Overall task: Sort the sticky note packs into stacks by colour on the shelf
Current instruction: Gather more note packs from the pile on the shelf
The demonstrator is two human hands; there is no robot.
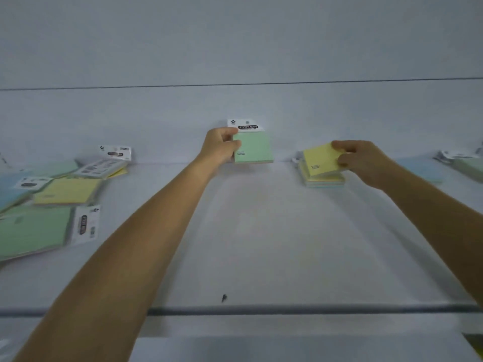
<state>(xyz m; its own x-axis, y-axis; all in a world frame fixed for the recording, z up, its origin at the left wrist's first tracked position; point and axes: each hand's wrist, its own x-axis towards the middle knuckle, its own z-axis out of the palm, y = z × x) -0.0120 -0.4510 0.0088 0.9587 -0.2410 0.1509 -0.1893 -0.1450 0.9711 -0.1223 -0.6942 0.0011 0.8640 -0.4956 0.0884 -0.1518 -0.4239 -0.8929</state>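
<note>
The left hand [222, 147] is pinching a green sticky note pack [253, 147] upright against the shelf's back wall [235, 105], likely starting a green stack. The right hand [363, 160] is gripping a yellow pack [322, 159], tilting it onto the small stack [324, 180] beneath. Unsorted packs [52, 199] are lying far left.

A shop or stockroom, most likely: a plain white shelf [251, 231] carrying retail-packaged sticky note packs [65, 190] with header cards.

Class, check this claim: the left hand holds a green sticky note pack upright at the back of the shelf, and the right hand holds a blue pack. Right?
Not quite. The head view shows the right hand holding a yellow pack, not blue. The left hand does hold the green pack upright at the back of the shelf.
</note>
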